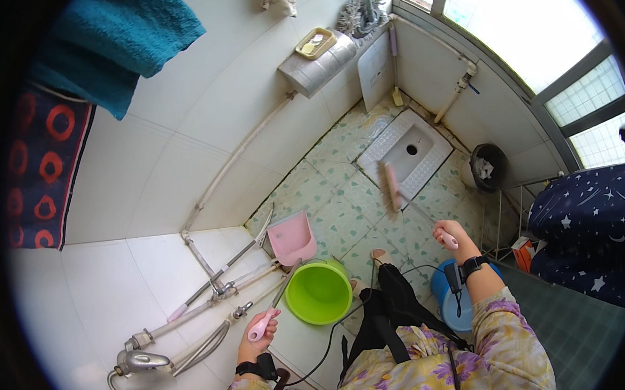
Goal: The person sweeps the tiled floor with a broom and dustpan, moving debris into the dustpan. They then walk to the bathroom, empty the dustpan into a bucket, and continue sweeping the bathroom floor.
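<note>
My left hand [264,330] grips the pink handle of a long-handled dustpan [292,236], whose pink pan rests near the left wall, just beyond a green bucket [319,293]. In my right hand [449,233] is the pink handle of a broom; its bristled head [390,189], slightly blurred, is at the near left edge of the white squat toilet [412,149]. Whether the bristles touch the floor or the toilet rim, I cannot tell. Both wrists wear black straps, and a cable runs between them.
A blue bucket [456,314] stands beside my right leg. Beyond it are a wire rack [497,229] and a dark waste bin [486,169] with paper inside. Pipes and a shower mixer tap [144,360] line the left wall. A mop [359,18] and a metal box [317,64] are at the far wall.
</note>
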`<move>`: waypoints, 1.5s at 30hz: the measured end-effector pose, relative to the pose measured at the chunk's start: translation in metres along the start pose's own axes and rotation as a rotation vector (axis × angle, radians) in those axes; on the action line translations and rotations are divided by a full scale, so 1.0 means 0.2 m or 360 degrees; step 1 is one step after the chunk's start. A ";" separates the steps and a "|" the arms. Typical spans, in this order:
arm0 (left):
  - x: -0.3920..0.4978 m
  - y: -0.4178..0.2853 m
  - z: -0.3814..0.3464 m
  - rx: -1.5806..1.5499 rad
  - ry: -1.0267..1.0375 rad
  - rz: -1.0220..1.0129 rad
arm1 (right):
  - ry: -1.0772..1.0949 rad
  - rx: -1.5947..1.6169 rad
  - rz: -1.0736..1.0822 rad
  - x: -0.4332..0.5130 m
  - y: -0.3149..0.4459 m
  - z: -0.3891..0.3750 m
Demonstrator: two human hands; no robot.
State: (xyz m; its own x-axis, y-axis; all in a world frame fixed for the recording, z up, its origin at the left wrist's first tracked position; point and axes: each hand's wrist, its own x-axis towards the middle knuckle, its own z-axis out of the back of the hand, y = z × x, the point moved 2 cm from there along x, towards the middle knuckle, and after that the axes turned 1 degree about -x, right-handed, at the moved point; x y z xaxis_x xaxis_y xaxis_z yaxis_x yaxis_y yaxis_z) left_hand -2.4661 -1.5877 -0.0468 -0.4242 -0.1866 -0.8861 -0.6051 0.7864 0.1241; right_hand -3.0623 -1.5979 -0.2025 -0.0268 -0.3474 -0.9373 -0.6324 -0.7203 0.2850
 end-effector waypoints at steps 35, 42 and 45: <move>0.03 -0.08 0.05 0.0038 -0.0013 0.0064 | -0.0037 -0.1885 0.0621 -0.40 -0.18 -0.25; 0.03 -0.10 0.05 0.0154 -0.0036 0.0029 | 0.0532 -0.2771 0.1033 -0.10 -0.54 -0.77; 0.04 -0.13 0.05 0.0008 0.0024 0.0073 | 0.0587 -0.3053 0.0906 0.07 -0.73 -0.98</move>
State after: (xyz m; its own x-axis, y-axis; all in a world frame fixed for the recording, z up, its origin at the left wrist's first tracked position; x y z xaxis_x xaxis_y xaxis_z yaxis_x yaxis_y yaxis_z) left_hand -2.4473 -1.6042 -0.0606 -0.4618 -0.1590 -0.8726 -0.5811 0.7975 0.1622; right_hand -2.8182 -1.6155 -0.2175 0.3970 -0.6202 -0.6765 0.8620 -0.0011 0.5068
